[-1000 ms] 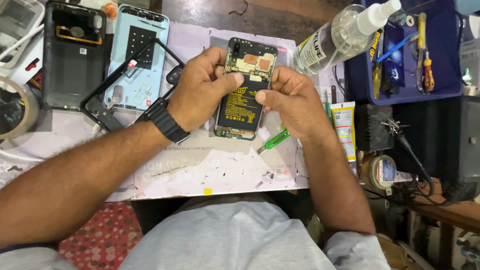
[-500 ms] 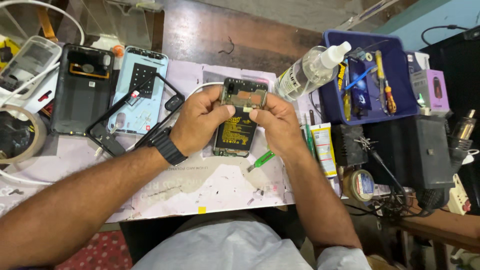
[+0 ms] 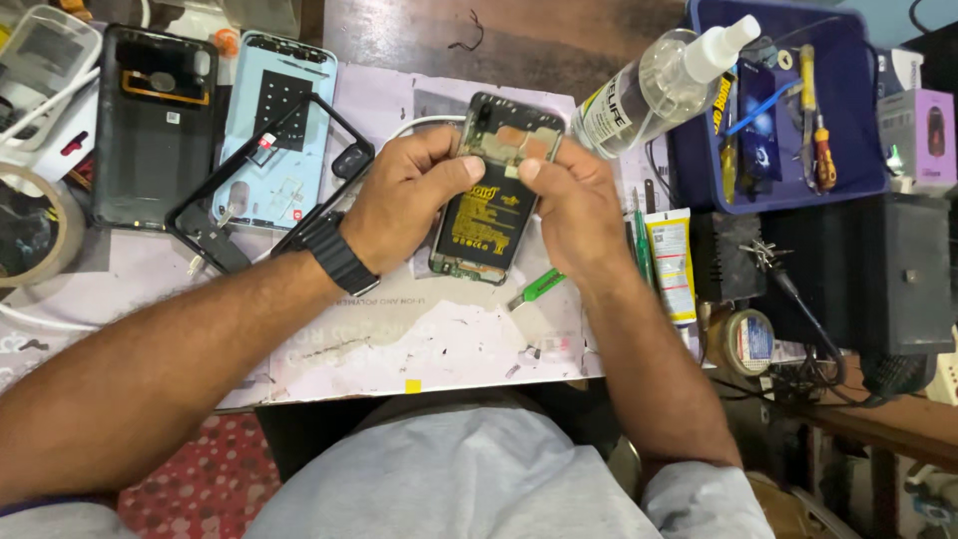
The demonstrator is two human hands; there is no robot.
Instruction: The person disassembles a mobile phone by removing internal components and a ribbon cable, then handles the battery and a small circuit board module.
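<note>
An opened phone (image 3: 489,215) with its back off, showing a black and yellow battery and a copper-coloured upper board, is lifted slightly over a pale work mat (image 3: 399,339). My left hand (image 3: 404,200), with a black wristwatch, grips the phone's left edge. My right hand (image 3: 574,210) holds the right edge, thumb tip pressing near the upper board. A green-handled tool (image 3: 537,287) lies on the mat under my right wrist.
Left of the phone lie a light blue back cover (image 3: 269,130), a black frame (image 3: 269,185) and a dark back cover (image 3: 150,125). A clear spray bottle (image 3: 659,85) lies at upper right beside a blue tray of tools (image 3: 858,180). A glue tube (image 3: 674,265) and tape roll (image 3: 743,339) sit right.
The view has shifted and drawn closer. Both hands keep the phone between them, and my right thumb has moved onto the upper part of the phone.
</note>
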